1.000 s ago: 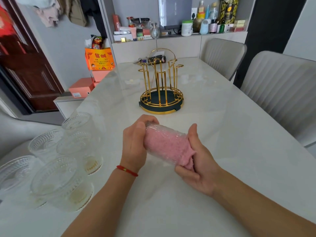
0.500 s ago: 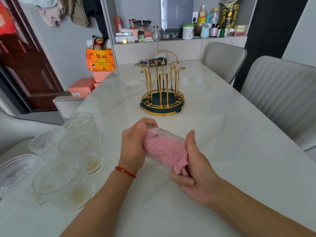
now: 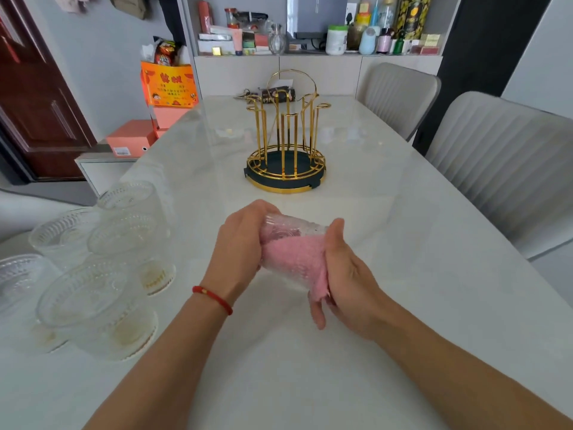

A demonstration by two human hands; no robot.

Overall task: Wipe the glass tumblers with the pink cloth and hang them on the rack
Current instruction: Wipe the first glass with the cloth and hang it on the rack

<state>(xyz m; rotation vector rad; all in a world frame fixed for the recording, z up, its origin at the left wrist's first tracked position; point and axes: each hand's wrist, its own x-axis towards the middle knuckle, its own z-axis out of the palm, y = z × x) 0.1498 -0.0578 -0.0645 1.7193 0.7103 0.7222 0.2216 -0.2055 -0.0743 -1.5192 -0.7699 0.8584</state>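
A ribbed glass tumbler lies on its side above the table, stuffed with the pink cloth. My left hand grips its base end. My right hand holds the cloth at the mouth end, thumb up along the rim, with a pink corner hanging below the palm. Several more clear tumblers stand grouped at the left of the table. The gold wire rack with a dark round base stands beyond my hands, with nothing on its prongs.
The white marble table stretches ahead. Two grey chairs stand on the right. A shelf with bottles and boxes runs along the back wall. Orange boxes sit by the door at the left.
The tumbler has turned in my hands, and the cloth has come partly out, draping over its side. My right hand has shifted, its fingers now hanging lower. The camera view has tilted slightly.
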